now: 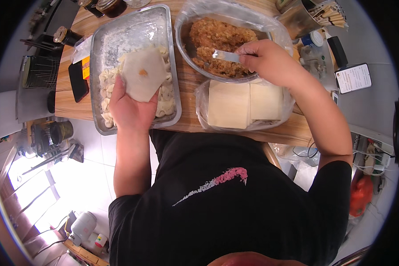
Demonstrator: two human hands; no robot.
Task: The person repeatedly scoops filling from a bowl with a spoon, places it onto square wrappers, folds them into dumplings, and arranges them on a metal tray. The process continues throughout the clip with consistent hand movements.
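Over the metal tray [175,99], my left hand [133,106] supports a thin dough wrapper [143,86] on its palm and fingers. A small brown smear of filling [143,72] marks the wrapper's middle. Folded wontons [108,83] sit in the tray's near part, some hidden beneath the wrapper and hand. My right hand [261,60] grips a flat metal spatula [226,56] above minced filling [219,35] in a metal bowl [189,63] lined with clear plastic. Two stacks of square wrappers [229,104] lie in a plastic bag in front of the bowl.
Dark glass jars [111,7] stand at the back left, and a black phone [78,81] lies left of the tray. A metal canister [296,20] and a bundle of wooden sticks [329,15] are at the back right. A lit phone screen [354,78] stands farther right.
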